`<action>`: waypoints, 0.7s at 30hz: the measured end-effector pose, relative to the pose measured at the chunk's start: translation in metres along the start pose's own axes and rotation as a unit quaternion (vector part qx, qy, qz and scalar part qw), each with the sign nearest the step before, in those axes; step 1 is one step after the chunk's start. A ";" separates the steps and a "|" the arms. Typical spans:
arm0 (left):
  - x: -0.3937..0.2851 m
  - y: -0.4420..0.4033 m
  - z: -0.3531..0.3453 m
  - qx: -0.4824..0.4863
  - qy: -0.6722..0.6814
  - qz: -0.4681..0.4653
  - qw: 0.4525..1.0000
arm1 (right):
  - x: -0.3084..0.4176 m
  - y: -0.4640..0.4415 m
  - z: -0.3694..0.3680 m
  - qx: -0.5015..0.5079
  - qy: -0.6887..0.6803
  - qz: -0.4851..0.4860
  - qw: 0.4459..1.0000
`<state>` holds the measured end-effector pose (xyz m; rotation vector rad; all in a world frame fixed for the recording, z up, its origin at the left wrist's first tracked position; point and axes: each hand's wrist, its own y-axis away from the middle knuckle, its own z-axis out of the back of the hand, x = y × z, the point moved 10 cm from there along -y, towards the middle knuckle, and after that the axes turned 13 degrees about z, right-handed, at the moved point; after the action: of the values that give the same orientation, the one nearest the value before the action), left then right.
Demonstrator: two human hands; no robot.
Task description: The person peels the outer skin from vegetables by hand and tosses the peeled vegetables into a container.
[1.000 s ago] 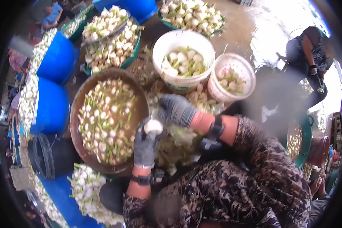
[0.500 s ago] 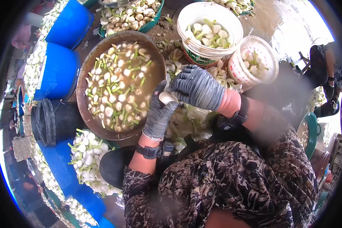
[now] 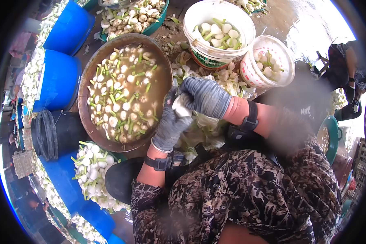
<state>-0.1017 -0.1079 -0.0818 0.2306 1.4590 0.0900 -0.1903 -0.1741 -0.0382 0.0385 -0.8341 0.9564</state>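
Observation:
In my gloved left hand (image 3: 169,124) I hold a pale garlic bulb (image 3: 181,105), with the fingers and thumb wrapped around it. My gloved right hand (image 3: 207,97) is closed against the bulb's upper side; its fingertips are hidden, so I cannot see what they pinch. Just left of both hands stands a wide, rusty basin (image 3: 83,97) of murky water, full of floating garlic bulbs (image 3: 122,97) with green stems. Below the hands lie loose garlic skins and leaves (image 3: 205,140).
Beyond my right hand stand a large white bucket (image 3: 209,62) and a smaller white bucket (image 3: 248,75), both holding bulbs. Blue tubs (image 3: 59,83) and a black bucket (image 3: 67,130) line the left. Heaped garlic (image 3: 92,173) lies near my left elbow. Another person (image 3: 344,67) is at far right.
The view has shifted slightly. My right hand has turned and curled more tightly beside the bulb, and more of the bulb's pale side shows. My left hand keeps its hold.

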 end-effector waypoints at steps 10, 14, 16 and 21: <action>-0.020 0.002 0.009 -0.124 -0.200 -0.085 0.968 | -0.093 0.001 -0.021 -0.092 0.008 -0.054 0.994; 0.018 -0.005 0.012 -0.078 0.107 0.067 0.989 | -0.068 0.006 -0.013 0.042 0.057 -0.134 0.988; 0.047 -0.008 0.003 -0.046 0.303 0.197 0.931 | -0.044 0.013 -0.024 0.153 0.052 -0.154 0.975; 0.072 -0.008 -0.018 -0.086 0.385 0.300 0.869 | -0.029 0.026 -0.026 0.227 0.091 -0.121 0.962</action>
<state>-0.1117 -0.0995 -0.1555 0.5406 2.1079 0.9048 -0.2022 -0.1687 -0.0835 0.4335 -0.4155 0.8869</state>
